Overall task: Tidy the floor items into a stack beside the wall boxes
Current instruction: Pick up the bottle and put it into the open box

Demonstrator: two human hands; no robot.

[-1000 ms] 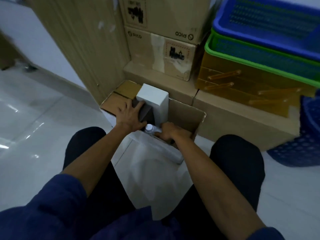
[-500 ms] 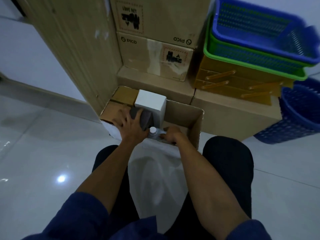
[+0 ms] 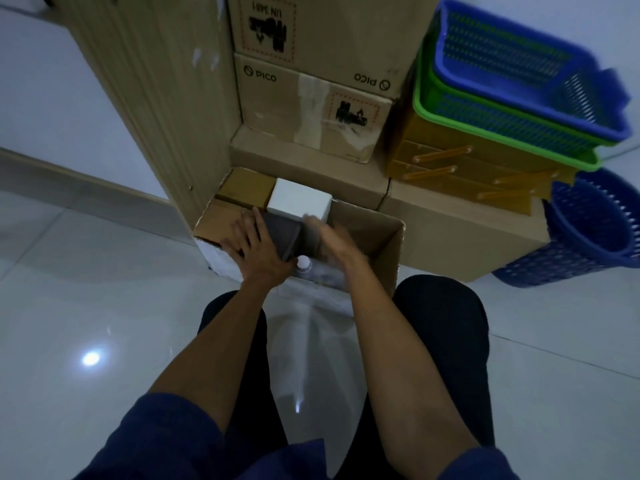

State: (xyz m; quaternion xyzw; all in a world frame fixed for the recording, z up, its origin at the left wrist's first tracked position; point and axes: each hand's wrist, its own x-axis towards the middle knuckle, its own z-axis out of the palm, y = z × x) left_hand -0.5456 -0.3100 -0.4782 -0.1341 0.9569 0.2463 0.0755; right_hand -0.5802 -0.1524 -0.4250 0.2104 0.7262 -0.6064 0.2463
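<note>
One open carton [image 3: 388,244] sits on the tiled floor [image 3: 86,289], pushed against the stacked cartons at the wall. Inside it I count three things: one white box [image 3: 299,204] standing upright at the back, one dark grey block [image 3: 284,237] leaning against its front, and one bottle [image 3: 304,271] with a white cap at the near edge.

Both hands are in the carton, apart from each other. The left hand [image 3: 258,249] lies with spread, straight fingers along the left side of the dark grey block, its wrist just beside the bottle cap. The right hand [image 3: 330,237] is blurred; its fingers reach out straight toward the lower right corner of the white box, with nothing held that I can see.

Behind, two PICO cartons [image 3: 308,109] are stacked one on the other. To the right are three mesh baskets: one blue basket [image 3: 519,60] nested in one green basket [image 3: 502,133], and one round blue basket [image 3: 595,233] on the floor.
</note>
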